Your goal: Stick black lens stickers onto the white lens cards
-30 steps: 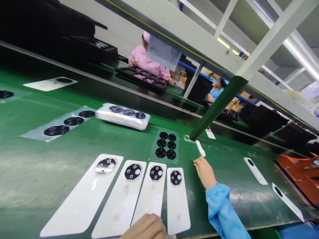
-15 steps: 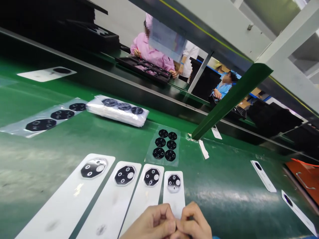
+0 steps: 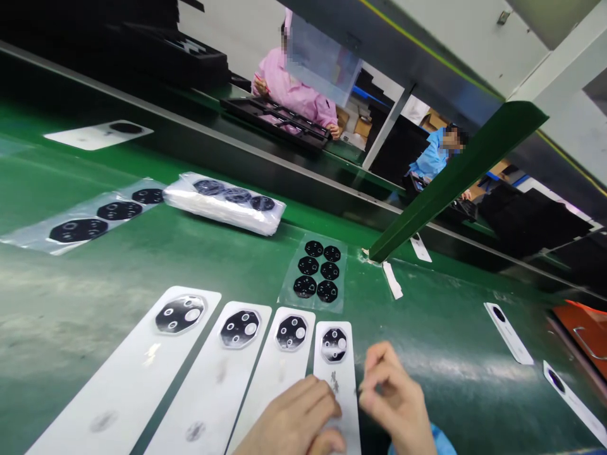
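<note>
Just on the near side of the six-disc sheet [image 3: 319, 279], the front row's rightmost white panel [image 3: 345, 395] lies on the worktop [image 3: 441, 328]. It looks light, stiff and slick; its long edges should hold best. Left grip [image 3: 303, 417] and right grip [image 3: 396, 398] are curled; whether either holds anything, I cannot tell.

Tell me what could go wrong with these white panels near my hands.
Your left hand overlaps the rightmost near panel in view, so it might smudge it. Your right hand, close beside that panel, could knock it askew. Narrow gaps separate the near white panels, so a bump might push neighbours together.
</note>
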Tool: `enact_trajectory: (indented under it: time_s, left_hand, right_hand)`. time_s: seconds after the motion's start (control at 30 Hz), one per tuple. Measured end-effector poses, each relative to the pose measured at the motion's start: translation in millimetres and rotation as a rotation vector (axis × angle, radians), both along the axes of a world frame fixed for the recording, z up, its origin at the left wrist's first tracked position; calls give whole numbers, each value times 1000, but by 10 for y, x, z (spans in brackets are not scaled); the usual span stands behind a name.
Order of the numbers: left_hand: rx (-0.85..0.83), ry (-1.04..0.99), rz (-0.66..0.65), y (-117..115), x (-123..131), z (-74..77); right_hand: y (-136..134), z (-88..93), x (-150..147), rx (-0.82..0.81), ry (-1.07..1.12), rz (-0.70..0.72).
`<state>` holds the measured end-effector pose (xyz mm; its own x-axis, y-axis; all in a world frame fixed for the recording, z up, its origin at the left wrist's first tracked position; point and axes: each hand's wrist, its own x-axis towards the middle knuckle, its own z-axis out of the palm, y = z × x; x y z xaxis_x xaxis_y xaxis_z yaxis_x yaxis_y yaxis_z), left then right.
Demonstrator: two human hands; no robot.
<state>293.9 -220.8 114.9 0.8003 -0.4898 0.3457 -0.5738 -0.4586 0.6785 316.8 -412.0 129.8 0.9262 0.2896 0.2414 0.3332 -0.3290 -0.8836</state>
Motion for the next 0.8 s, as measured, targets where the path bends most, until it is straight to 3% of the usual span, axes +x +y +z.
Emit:
enact_trajectory:
  time_s: [0.1, 0.17, 0.27, 0.5, 0.8]
  left_hand:
    - [243, -458, 94, -10, -2, -128]
    - [367, -600, 138, -20, -15, -198]
    - [490, -615, 149, -21, -43, -240]
    - [557, -603, 88, -3, -26, -187]
    - [550, -584, 30, -14, 14, -193]
  right_hand:
    - [-22, 93, 246, -263, 17, -118]
    - [37, 82, 359, -395, -56, -115]
    - [158, -8, 415, -515, -193, -61]
    - [227, -103, 341, -615, -404, -43]
    - [275, -100, 358, -692, -389, -30]
